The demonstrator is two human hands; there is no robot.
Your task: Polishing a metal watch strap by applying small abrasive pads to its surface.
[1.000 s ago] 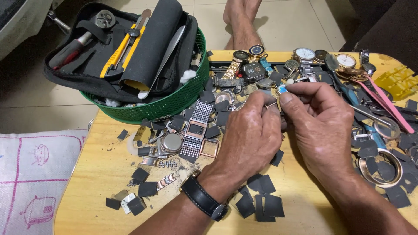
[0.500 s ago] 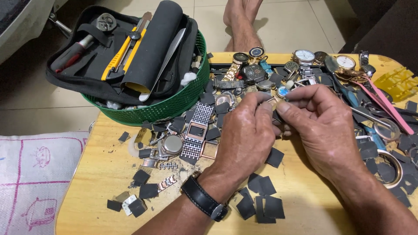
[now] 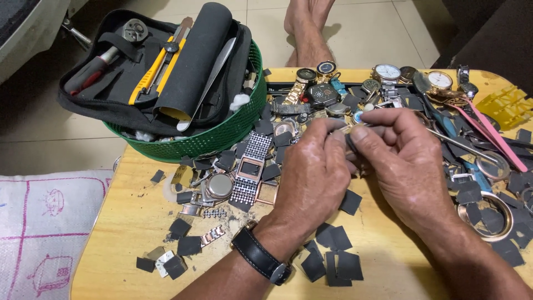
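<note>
My left hand [image 3: 311,178], with a black wristwatch [image 3: 260,259] on its wrist, and my right hand [image 3: 408,161] meet over the middle of the wooden table [image 3: 127,222]. Together their fingertips pinch a small metal watch part [image 3: 348,130]; most of it is hidden by the fingers. Under and around both hands lies a heap of watches [image 3: 386,72], metal bracelets [image 3: 250,166] and watch cases [image 3: 219,186]. Dark square scraps [image 3: 333,261] are scattered near my forearms.
A green mesh basket [image 3: 211,141] at the table's far left holds a black tool pouch [image 3: 166,66] with a yellow utility knife and a red-handled tool. Pink tweezers [image 3: 491,139] and a yellow plastic piece [image 3: 508,105] lie at right. Someone's bare feet [image 3: 308,28] rest beyond the table. A white cushion [image 3: 44,233] sits left.
Both hands have drawn slightly closer together around the small part, the fingers shifting on it. Nothing on the table has moved.
</note>
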